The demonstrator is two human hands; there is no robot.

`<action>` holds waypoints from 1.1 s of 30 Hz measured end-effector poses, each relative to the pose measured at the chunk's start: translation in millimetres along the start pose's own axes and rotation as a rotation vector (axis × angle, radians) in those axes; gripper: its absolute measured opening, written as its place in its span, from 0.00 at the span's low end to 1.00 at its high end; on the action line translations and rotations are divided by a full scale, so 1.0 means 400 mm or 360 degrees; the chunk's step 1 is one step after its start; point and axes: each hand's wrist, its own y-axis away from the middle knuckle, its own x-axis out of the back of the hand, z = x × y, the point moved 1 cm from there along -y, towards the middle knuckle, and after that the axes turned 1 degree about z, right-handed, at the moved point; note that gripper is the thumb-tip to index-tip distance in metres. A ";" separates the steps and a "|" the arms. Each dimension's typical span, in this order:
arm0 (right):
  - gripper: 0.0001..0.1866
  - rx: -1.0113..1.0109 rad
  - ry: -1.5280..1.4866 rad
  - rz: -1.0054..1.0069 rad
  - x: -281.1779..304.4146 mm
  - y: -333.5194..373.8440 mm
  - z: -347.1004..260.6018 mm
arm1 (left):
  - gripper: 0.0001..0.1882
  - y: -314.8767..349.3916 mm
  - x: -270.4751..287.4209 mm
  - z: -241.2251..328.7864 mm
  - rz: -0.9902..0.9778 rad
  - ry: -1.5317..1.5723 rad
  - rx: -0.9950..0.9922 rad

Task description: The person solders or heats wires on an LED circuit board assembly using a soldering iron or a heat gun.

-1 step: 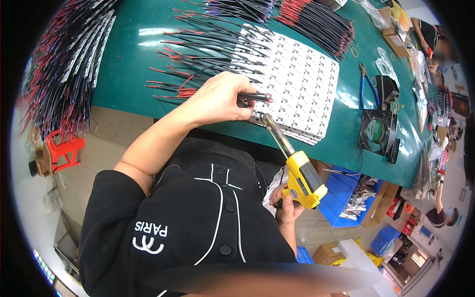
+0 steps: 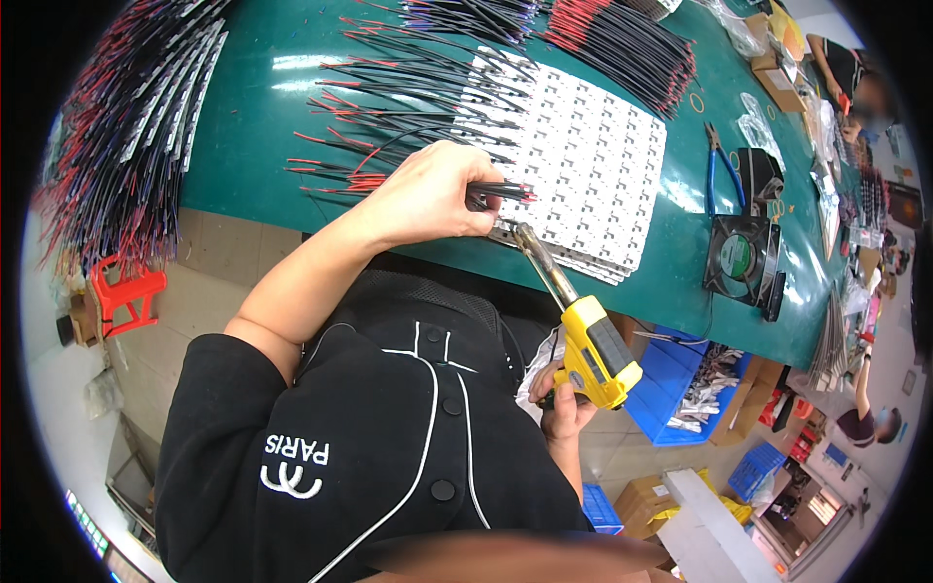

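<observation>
My left hand [image 2: 437, 194] is closed around a bundle of thin black wires [image 2: 510, 191] with red ends, over the near left corner of a stack of white circuit-board panels [image 2: 598, 165]. My right hand [image 2: 564, 418] grips the handle of a yellow and black soldering gun [image 2: 598, 355]. Its metal tip points up and left to the panel's near edge, close beside my left fingertips. Rows of black wires [image 2: 398, 107] with red ends lie across the panel's left side and reach out over the table. Exactly what the tip touches is too small to tell.
The green table [image 2: 253, 146] carries wire bundles [image 2: 622, 49] at the back and a large heap of wires [image 2: 136, 126] at far left. Blue-handled pliers [image 2: 714, 170] and a black fan [image 2: 739, 255] lie right. Below stands a blue bin [image 2: 671, 389]; people work at far right.
</observation>
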 end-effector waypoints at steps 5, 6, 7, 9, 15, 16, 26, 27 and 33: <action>0.17 -0.0008 0.0003 0.0023 0.005 0.007 0.002 | 0.09 0.001 -0.009 0.009 0.0037 -0.0097 -0.0053; 0.17 0.0004 0.0033 0.0003 0.006 0.007 0.003 | 0.09 0.003 -0.011 0.009 0.0084 -0.0141 -0.0097; 0.18 0.0017 0.0062 -0.0017 0.007 0.008 0.004 | 0.10 0.006 -0.012 0.010 0.0132 -0.0185 -0.0142; 0.18 0.0098 0.0063 -0.0181 0.026 0.006 0.015 | 0.10 0.009 -0.013 0.019 0.0135 -0.0263 -0.0140; 0.23 0.0164 0.0018 -0.0266 0.033 0.007 0.015 | 0.11 0.004 -0.008 0.030 0.0072 -0.0413 -0.0208; 0.24 0.0145 0.0022 -0.0122 0.019 0.001 -0.001 | 0.11 0.003 -0.007 0.028 0.0049 -0.0438 -0.0239; 0.30 0.0189 -0.0150 0.0090 0.024 -0.043 -0.030 | 0.11 -0.001 0.051 0.014 -0.0203 -0.0409 -0.0329; 0.30 0.0186 -0.0161 0.0097 0.026 -0.047 -0.030 | 0.11 0.005 0.076 0.019 -0.0268 -0.0449 -0.0329; 0.29 0.0269 -0.0228 0.0095 0.043 -0.076 -0.035 | 0.09 0.019 0.346 0.061 0.0488 -0.1092 0.0046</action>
